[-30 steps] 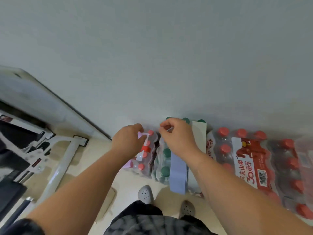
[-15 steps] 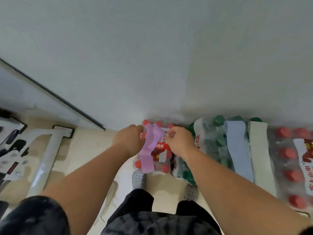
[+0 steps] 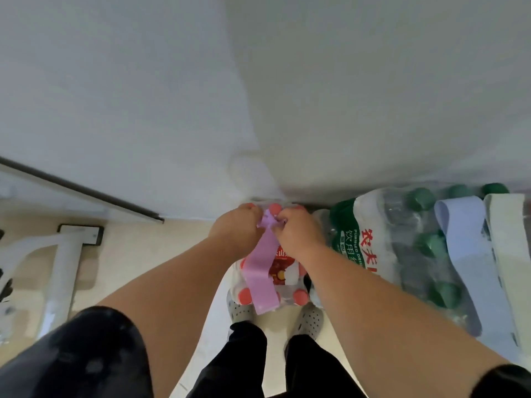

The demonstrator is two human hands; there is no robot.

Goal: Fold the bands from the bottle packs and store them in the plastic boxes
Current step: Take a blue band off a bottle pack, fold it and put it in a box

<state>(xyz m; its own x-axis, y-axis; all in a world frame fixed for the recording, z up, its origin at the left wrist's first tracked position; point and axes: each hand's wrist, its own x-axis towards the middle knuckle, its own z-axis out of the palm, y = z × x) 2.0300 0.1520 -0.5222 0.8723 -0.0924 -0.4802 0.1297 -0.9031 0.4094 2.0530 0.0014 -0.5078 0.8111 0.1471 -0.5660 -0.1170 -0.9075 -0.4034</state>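
Head view, looking down. My left hand [image 3: 235, 228] and right hand [image 3: 298, 234] meet at the far end of the purple band [image 3: 260, 271], each grip closed on that bunched end, knuckles nearly touching. The band lies along the top of the red-capped bottle pack [image 3: 283, 278], which stands on the floor against the wall [image 3: 258, 96], directly ahead of my shoes [image 3: 309, 320].

Key relation: the band's long axis runs from my hands back toward my body. Its far end is pinched between both grips; its near end hangs free over the pack's near edge. Both hands are equally near the held end, and neither is near the free end. I judge that lifting the band clear means drawing it up and toward me along that axis, after which one hand would need to travel down to the loose end to begin a fold.

To my right lies the green-capped bottle pack [image 3: 402, 245], carrying a blue band [image 3: 468, 254] and a cream band [image 3: 511, 254], both untouched. No plastic box is in view.
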